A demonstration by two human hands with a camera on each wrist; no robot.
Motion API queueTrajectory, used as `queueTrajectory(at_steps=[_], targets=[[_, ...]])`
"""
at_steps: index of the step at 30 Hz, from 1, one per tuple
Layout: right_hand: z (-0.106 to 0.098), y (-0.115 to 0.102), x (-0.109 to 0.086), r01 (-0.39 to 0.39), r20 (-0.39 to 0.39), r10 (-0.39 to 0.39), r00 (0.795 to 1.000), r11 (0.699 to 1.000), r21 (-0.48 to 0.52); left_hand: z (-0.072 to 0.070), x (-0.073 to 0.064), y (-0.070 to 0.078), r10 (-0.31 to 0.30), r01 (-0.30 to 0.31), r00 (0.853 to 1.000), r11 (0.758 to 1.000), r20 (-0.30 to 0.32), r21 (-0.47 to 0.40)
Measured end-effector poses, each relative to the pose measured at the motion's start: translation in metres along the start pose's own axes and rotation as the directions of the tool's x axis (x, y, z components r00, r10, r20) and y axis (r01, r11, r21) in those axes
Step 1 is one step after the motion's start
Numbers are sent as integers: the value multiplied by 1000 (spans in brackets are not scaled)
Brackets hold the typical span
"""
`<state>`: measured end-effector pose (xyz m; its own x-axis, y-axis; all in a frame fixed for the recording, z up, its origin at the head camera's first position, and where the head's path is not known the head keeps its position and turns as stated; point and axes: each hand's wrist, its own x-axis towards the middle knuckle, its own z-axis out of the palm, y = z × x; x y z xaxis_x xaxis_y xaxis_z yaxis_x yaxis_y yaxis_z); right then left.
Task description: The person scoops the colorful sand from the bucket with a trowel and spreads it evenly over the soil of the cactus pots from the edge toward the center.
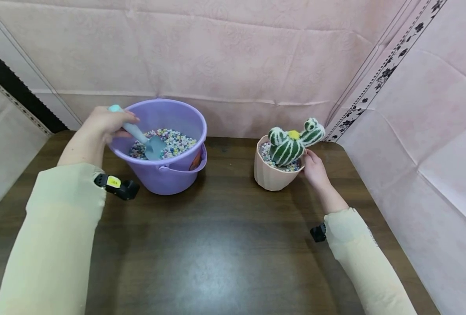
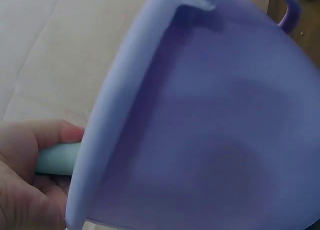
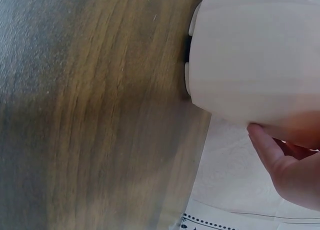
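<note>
My left hand (image 1: 103, 120) grips the handle of a light blue toy shovel (image 1: 154, 148) over the left rim of a purple bucket (image 1: 166, 180). The shovel's blade lies against small multicoloured pebbles (image 1: 180, 142) inside. In the left wrist view the bucket's outer wall (image 2: 215, 115) hides most of the shovel, leaving its handle end (image 2: 57, 159) in sight. On the right, my right hand (image 1: 315, 168) holds the side of a cream flowerpot (image 1: 273, 176), thumb against its wall in the right wrist view. A knitted green-and-white cactus (image 1: 288, 152) with a yellow flower stands in the pot among similar pebbles.
Both containers stand towards the back of a dark wooden table (image 1: 217, 245). A pale pink cloth (image 1: 225, 65) hangs right behind them, with more cloth (image 1: 433, 131) along the right edge. The bucket's purple handle (image 1: 185, 170) hangs down in front.
</note>
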<state>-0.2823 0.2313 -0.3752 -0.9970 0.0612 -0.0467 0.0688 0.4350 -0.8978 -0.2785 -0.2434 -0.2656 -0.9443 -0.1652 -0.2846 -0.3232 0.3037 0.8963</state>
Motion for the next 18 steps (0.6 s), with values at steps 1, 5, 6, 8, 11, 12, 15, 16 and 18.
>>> queueTrajectory(at_steps=[1,5,6,8,11,12,15,16,18], targets=[[1,0,1,0,1,0,1000,1000,-3,-1,0,0,-4,5,1000,1000,22,-20],[2,-1,3,1,-12,-1,1000,1000,-17,-5,3,4,-30,45,991,993,131,-111],[2,-2,3,0,-13,0,1000,1000,-16,-7,3,5,-40,61,987,989,154,-135],[2,-3,3,3,-14,-3,1000,1000,-15,-11,4,6,-59,100,976,977,211,-186],[3,-4,3,4,-9,-4,1000,1000,-8,-17,6,8,-82,160,953,954,291,-255],[2,-4,3,1,-6,-1,1000,1000,-8,-18,7,8,-87,178,946,944,312,-277],[2,-4,2,-10,5,10,1000,1000,-19,-20,9,7,-95,212,930,928,356,-306],[2,-4,2,-13,7,13,1000,1000,-25,-20,10,6,-97,222,926,921,365,-319],[1,-4,2,-22,11,23,1000,999,-40,-19,11,6,-99,240,921,907,378,-347]])
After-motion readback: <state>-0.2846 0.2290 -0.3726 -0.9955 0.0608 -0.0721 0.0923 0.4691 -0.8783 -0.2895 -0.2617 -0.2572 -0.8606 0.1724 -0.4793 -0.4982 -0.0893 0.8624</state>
